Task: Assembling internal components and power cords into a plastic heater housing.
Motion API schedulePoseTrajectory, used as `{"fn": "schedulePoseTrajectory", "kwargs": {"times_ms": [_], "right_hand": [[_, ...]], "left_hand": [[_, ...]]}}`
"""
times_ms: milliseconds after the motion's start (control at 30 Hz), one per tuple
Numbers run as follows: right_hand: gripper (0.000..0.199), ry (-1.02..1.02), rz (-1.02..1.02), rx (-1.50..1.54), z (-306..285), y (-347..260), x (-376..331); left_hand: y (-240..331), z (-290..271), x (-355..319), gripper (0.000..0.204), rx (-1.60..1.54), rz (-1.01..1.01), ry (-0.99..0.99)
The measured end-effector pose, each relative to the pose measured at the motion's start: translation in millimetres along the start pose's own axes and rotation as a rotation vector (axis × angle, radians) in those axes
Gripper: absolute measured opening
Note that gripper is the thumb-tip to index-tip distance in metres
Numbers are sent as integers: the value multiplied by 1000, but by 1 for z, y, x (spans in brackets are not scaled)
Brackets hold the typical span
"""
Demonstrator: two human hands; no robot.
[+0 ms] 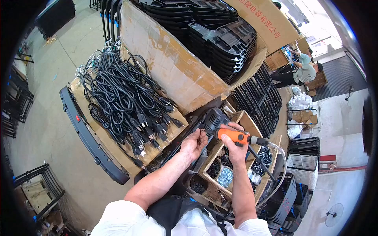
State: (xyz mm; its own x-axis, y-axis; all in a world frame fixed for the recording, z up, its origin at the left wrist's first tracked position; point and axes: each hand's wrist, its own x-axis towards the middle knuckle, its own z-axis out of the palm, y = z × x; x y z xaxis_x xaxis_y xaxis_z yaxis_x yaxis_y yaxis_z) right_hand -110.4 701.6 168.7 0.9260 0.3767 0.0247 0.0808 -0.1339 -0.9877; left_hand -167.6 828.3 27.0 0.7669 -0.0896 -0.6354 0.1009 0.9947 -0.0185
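Observation:
My right hand (235,151) is wrapped round an orange air screwdriver (233,135) with a clear hose (284,165) running from its rear end. The tool lies roughly level, its front end toward my left hand. Close by, my left hand (194,144) has its fingers curled together near the tool's tip; whatever they pinch is too small to make out. Just beyond both hands is a black plastic housing (213,119) with vent slots. Under my right hand stands a wooden compartment box (215,184) holding silver screws (225,177) and small black parts.
A heap of black power cords (118,90) lies on cardboard at the left, beside a long curved black panel (87,137). A large carton (157,59) with stacked black plastic frames (226,43) rises ahead. Black metal frames (258,102) lean behind the box. Another person (301,74) stands at the far right.

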Motion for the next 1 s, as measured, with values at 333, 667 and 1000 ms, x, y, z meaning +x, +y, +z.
{"fn": "schedulePoseTrajectory", "kwargs": {"times_ms": [333,667,1000], "right_hand": [[52,10,36,12,-4,-10,-2],[51,-12,43,-23,-3,-11,-2],[52,75,36,-72,12,17,20]], "left_hand": [[12,-2,1,23,-15,-68,-118],[1,-14,8,28,-72,-119,-213],[-17,14,-37,28,253,-102,-83]]}}
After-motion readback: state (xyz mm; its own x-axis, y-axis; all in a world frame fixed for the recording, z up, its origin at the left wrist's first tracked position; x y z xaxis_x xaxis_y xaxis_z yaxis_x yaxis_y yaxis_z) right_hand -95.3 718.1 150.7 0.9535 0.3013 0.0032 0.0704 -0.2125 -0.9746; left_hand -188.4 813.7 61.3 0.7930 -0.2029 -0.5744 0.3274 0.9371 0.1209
